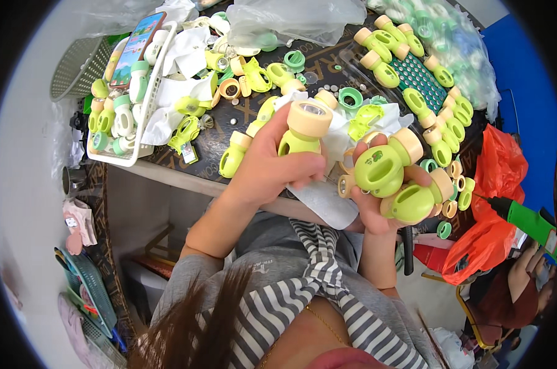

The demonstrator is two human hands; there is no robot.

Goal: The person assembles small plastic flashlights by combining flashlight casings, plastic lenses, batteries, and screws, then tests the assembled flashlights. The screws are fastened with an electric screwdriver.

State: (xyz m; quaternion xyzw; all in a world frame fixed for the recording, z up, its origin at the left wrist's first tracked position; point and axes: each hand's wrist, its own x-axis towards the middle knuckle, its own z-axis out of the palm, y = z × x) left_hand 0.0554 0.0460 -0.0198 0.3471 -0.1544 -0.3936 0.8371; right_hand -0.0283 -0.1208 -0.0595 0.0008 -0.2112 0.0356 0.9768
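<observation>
My left hand [277, 158] is closed around a small lime-green toy flashlight [308, 119] with a peach head, its clear lens facing up. In my right hand [375, 212] are two more lime-green flashlights with peach heads: an upper flashlight [378, 173] bearing a small printed picture, and a lower flashlight [409, 205]. A small peach ring-shaped end [346, 186] shows beside the right fingers; I cannot tell which piece it belongs to. Both hands are over the table's near edge, above a white tissue [328, 203]. Another green flashlight [234, 157] lies left of my left hand.
A white basket [148, 117] of flashlights stands left, a phone [138, 49] propped on it. Loose green shells [256, 75], rings and tissues cover the middle. Finished-looking flashlights [419, 104] lie right, around a dark green grid tray [420, 80]. A red plastic bag [500, 166] hangs at right.
</observation>
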